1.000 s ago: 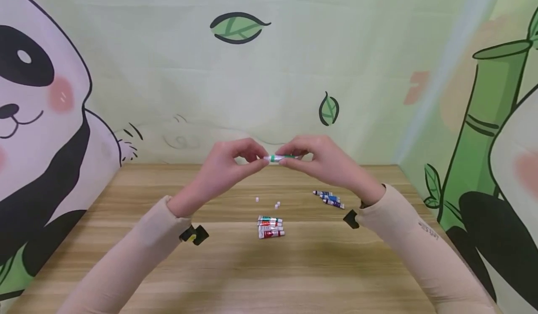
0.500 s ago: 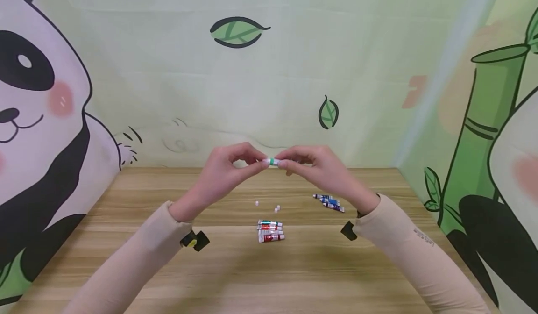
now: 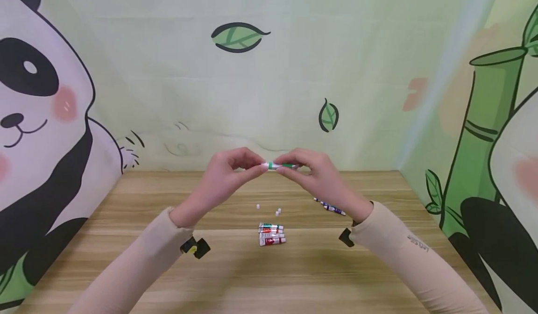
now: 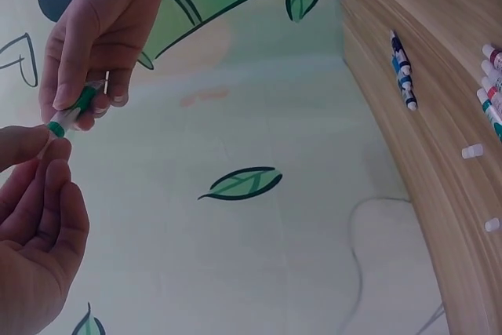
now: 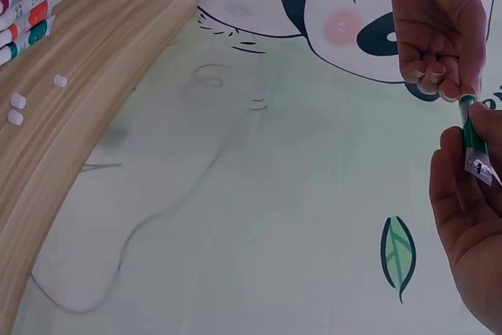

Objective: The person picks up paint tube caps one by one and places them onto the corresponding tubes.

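Wood-grain tabletop [image 3: 218, 272] beneath left hand [image 3: 224, 171] and right hand [image 3: 317, 171] bears small white cylinders [image 3: 258, 206]. Left pinches one end of a slim white-and-green tube [image 3: 271, 166]; right grips its body.

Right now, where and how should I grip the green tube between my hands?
Probably hold the green tube by its labelled body, coming from the right with your right hand, thumb opposite fingers. In the head view it lies roughly level, its flat tail on that side, while your left hand pinches the other end.
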The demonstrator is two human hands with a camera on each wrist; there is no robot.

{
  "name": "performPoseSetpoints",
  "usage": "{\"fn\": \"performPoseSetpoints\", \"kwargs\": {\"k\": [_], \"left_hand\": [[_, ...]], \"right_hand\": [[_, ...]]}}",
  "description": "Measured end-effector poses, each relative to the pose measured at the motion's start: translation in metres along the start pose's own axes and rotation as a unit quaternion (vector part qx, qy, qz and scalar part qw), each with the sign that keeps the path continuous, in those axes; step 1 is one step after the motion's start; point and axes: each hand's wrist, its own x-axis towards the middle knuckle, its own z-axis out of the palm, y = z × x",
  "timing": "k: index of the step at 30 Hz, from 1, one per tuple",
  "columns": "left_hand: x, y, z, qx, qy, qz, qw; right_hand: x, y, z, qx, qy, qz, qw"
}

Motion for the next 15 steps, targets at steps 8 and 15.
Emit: {"fn": "performPoseSetpoints", "kwargs": {"k": [8, 15], "left_hand": [[-0.0001, -0.001, 0.0018, -0.027, -0.005, -0.017, 0.9995], [0.0003, -0.0002, 0.0044, -0.081, -0.004, -0.072, 0.9941]], "right_hand": [[-0.0023, 0.0015, 0.0019, -0.001, 0.017, -0.013, 1.0], [-0.0048, 0.0059, 0.008, 0.004, 0.051, -0.064, 0.997]]}}
